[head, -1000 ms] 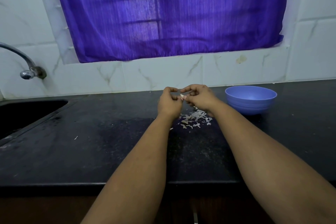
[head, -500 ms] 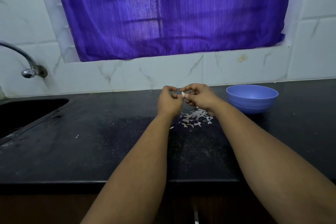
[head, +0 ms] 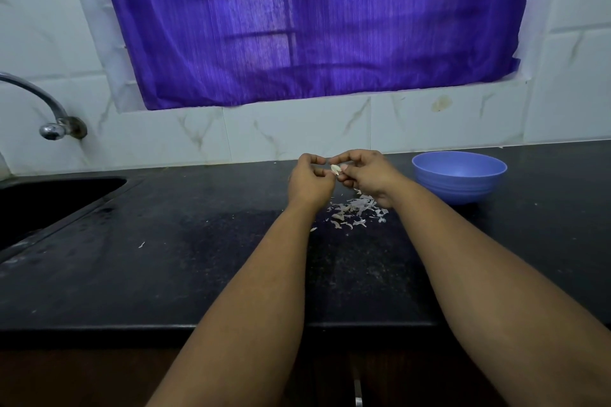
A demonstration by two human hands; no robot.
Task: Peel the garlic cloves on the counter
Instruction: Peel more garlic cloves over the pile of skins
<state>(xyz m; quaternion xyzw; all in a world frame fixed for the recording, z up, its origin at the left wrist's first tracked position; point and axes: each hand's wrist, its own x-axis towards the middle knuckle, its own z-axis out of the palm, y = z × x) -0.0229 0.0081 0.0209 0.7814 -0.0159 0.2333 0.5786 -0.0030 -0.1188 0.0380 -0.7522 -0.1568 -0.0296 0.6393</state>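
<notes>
Clove (head: 335, 169) pinched between both hands, above the peels (head: 355, 211).
The left hand (head: 309, 182) and right hand (head: 368, 175) each curl a tight grip on it. It is tiny, so it could slip, drop onto the desk (head: 165, 241) and roll away.

A black stone counter (head: 165, 274) runs along the tiled wall. A heap of pale garlic skins (head: 355, 210) lies near its back edge, around the middle. A blue bowl (head: 459, 177) stands just right of the heap. One stray flake (head: 141, 244) lies toward the left.
</notes>
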